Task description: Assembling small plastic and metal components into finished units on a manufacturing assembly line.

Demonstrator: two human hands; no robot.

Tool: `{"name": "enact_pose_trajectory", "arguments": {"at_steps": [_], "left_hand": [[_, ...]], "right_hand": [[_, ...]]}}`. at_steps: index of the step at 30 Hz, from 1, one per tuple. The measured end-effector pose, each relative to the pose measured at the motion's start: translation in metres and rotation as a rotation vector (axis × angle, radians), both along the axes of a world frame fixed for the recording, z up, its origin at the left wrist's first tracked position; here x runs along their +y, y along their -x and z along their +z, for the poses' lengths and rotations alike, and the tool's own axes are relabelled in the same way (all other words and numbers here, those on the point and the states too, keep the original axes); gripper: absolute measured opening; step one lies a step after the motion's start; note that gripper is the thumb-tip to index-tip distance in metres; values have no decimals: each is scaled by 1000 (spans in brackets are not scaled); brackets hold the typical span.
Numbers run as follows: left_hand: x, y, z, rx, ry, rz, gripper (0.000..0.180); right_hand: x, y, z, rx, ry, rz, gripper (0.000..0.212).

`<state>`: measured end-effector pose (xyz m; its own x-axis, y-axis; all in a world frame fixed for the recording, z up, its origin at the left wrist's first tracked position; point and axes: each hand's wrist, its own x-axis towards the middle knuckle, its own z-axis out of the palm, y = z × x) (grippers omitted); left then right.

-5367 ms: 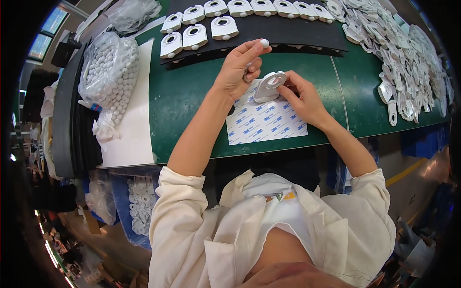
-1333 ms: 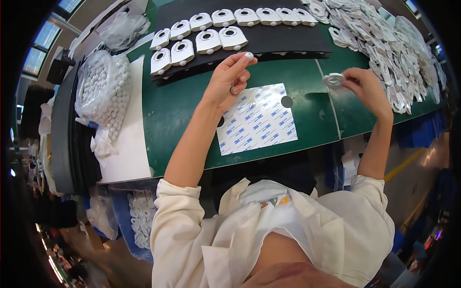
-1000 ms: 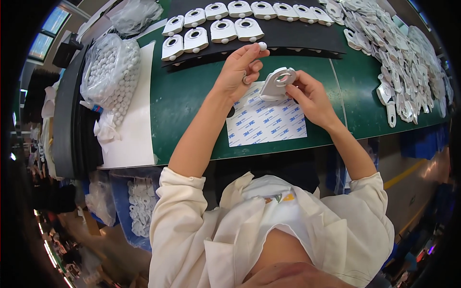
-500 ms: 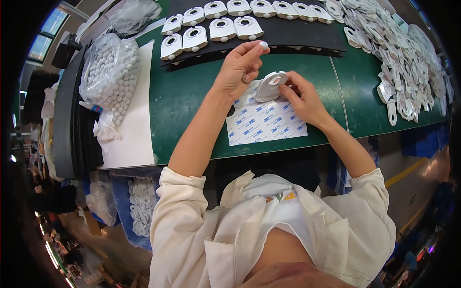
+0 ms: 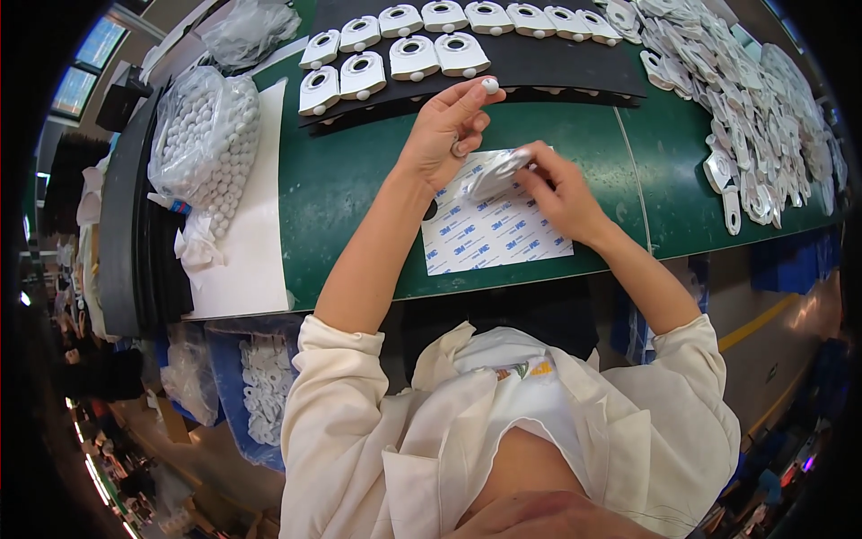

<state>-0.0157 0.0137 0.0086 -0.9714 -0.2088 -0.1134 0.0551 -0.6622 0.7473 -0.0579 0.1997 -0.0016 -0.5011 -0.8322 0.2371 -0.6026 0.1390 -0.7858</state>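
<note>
One ball (image 5: 490, 85) is pinched by left fingers (image 5: 467, 103), one white piece (image 5: 495, 177) by right fingers (image 5: 549, 160)

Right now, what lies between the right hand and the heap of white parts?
In the head view, green tabletop crossed by a pale seam lies between the right hand and the heap of white parts.

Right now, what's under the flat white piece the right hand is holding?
A white rectangular sheet with blue printing, lying on the green table. The flat white piece and right hand cover some of it, so that part can't be seen. Blur hides whether piece and sheet touch.
</note>
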Motion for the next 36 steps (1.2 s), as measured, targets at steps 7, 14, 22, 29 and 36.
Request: {"name": "enact_pose_trajectory", "arguments": {"at_steps": [7, 14, 22, 29, 36], "left_hand": [[2, -2, -1, 25, 75, -55, 25], [9, -5, 3, -53, 299, -105, 31], [14, -7, 6, -87, 359, -104, 23], [12, -7, 6, -123, 380, -163, 22], [12, -7, 5, -116, 410, -187, 19]], "right_hand": [[8, 22, -5, -1174, 519, -30, 20], [13, 30, -8, -1214, 605, 49, 22], [13, 30, -7, -1157, 602, 31, 22], [14, 29, -8, -1134, 618, 52, 23], [14, 29, -7, -1126, 607, 60, 23]]}}
